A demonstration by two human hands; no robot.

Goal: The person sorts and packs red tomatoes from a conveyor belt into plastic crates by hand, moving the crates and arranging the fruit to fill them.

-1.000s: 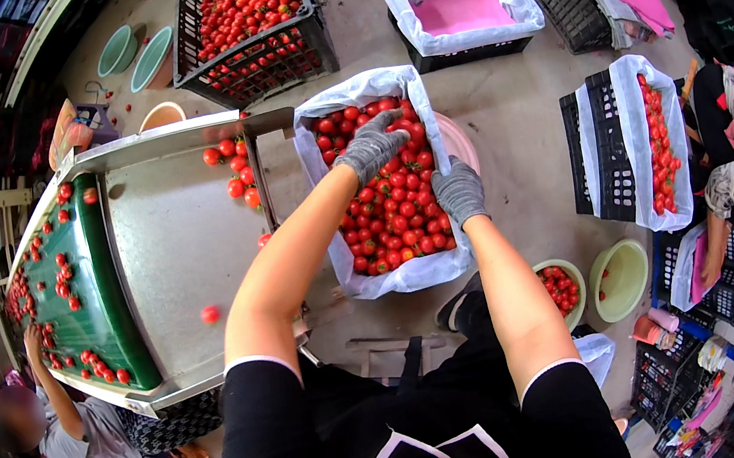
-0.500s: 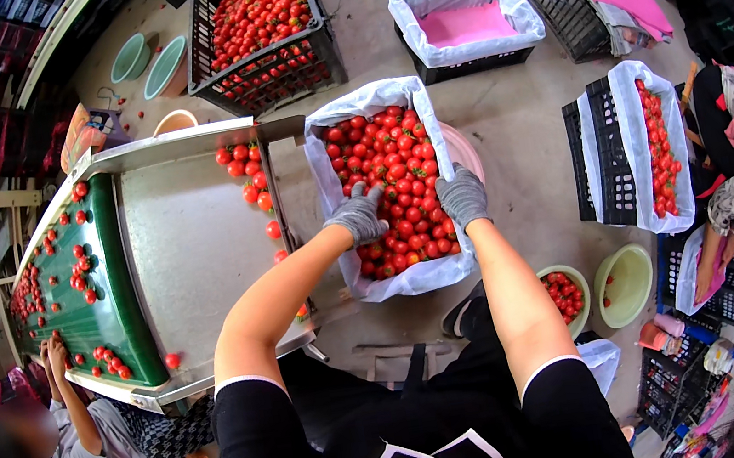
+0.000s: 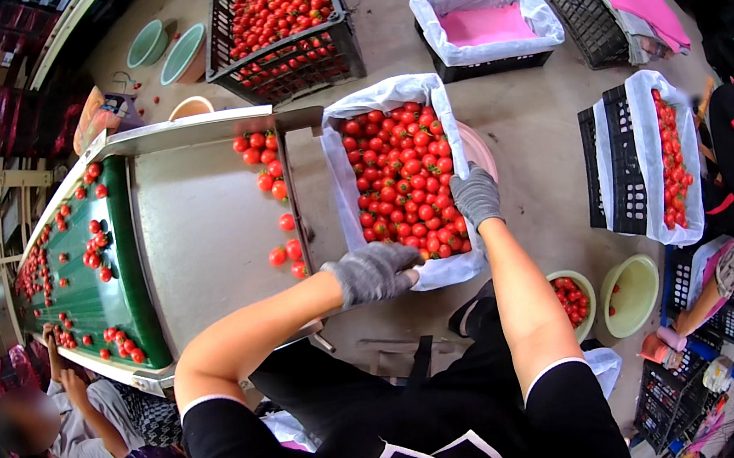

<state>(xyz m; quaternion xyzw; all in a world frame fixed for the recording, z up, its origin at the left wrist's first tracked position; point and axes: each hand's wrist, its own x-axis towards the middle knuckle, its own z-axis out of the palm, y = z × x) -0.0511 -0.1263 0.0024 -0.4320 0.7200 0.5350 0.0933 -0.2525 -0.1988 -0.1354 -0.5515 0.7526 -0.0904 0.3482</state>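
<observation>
A crate of small red tomatoes (image 3: 405, 164), lined with white plastic (image 3: 341, 186), stands in front of me at the end of the sorting table. My left hand (image 3: 373, 273), in a grey knit glove, is at the crate's near left corner, fingers stretched to the right and nothing visible in them. On the crate's right side, my grey-gloved right hand (image 3: 476, 196) curls over the lined rim. Loose tomatoes (image 3: 261, 158) lie along the right edge of the metal tabletop (image 3: 199, 223), left of the crate.
A green conveyor belt (image 3: 135, 287) carries tomatoes at left, beside a seated person (image 3: 87, 423). Beyond stand a black crate of tomatoes (image 3: 285, 64) and a lined crate with pink sheet (image 3: 488, 25). At right are another lined tomato crate (image 3: 646, 164), green tubs (image 3: 631, 294) and another person's arm (image 3: 702, 305).
My left hand has come off the tomatoes toward me, to the near left corner of the crate. The right hand stays at the right rim. The whole view has shifted slightly.
</observation>
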